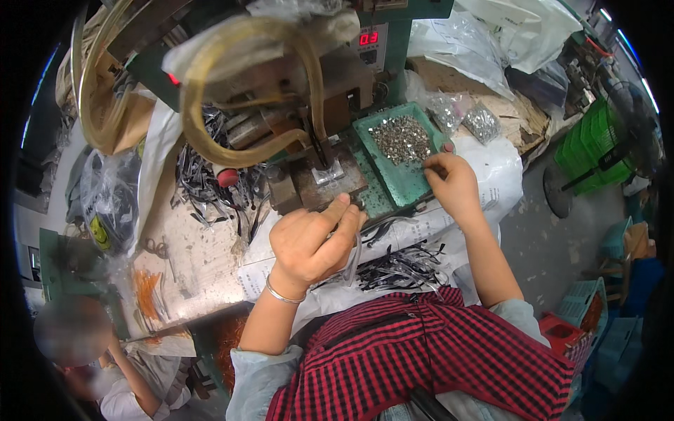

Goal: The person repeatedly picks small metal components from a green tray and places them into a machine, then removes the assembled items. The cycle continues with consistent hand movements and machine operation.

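My left hand (312, 242), with a metal bangle at the wrist, is at the front edge of the press's metal block (309, 193). Its fingers are closed in a pinch; what they hold, if anything, is too small to make out. A pale thin strip (354, 256) hangs beside that hand. On the block, under the press's dark tool, lies a shiny metal plate (328, 172). My right hand (453, 184) rests at the right rim of a teal tray (407, 189), thumb and fingers pinched together. Small silvery metal parts (400, 139) are heaped in the tray.
Yellowish hoses (193, 130) loop in front of the press. Red round buttons flank the block, one on the left (227, 177). Dark strips (404, 266) lie near my lap, others (210, 168) left of the press. Bagged parts (481, 123) lie behind the tray. Another person (140, 386) sits lower left.
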The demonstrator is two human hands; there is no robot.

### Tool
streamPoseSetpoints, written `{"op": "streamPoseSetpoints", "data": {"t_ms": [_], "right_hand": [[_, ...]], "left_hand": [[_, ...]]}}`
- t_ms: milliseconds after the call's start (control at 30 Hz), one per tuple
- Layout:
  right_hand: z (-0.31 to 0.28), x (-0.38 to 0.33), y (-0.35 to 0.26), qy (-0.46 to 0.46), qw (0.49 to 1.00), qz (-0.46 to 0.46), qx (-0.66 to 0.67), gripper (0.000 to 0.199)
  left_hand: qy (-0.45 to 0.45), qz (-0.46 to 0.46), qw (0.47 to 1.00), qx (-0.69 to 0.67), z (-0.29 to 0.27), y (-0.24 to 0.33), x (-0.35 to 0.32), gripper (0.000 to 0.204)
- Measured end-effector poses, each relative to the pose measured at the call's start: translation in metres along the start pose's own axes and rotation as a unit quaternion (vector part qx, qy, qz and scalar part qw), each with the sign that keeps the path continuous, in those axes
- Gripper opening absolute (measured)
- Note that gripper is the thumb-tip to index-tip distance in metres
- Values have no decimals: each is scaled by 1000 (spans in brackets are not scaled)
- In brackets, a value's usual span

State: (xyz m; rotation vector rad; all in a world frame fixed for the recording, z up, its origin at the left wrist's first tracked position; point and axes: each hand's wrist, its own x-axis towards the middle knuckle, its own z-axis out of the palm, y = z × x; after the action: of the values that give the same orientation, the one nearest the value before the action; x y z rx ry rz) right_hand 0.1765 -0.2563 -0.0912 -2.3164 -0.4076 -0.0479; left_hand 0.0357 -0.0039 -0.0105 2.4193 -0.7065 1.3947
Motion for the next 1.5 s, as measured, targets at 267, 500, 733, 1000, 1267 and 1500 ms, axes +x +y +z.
{"op": "streamPoseSetpoints", "data": {"t_ms": [267, 500, 733, 1000, 1267, 1500], "right_hand": [[19, 0, -14, 71, 975, -92, -191, 8], [15, 4, 5, 130, 985, -53, 105, 19], [29, 26, -8, 54, 957, 25, 283, 22], [-2, -21, 11, 89, 958, 77, 261, 19], [0, 1, -114, 27, 937, -173, 303, 15], [44, -4, -147, 45, 912, -93, 397, 45]], "left_hand": [[-23, -186, 980, -72, -32, 40, -32, 28], [137, -398, 890, 174, -136, -41, -72, 9], [-194, -616, 658, 387, -140, -210, -183, 47], [-14, -731, 681, 35, -112, -151, -221, 30], [171, -571, 797, -99, -100, -120, -133, 9], [250, -563, 760, -208, -36, -86, -134, 8]]}}
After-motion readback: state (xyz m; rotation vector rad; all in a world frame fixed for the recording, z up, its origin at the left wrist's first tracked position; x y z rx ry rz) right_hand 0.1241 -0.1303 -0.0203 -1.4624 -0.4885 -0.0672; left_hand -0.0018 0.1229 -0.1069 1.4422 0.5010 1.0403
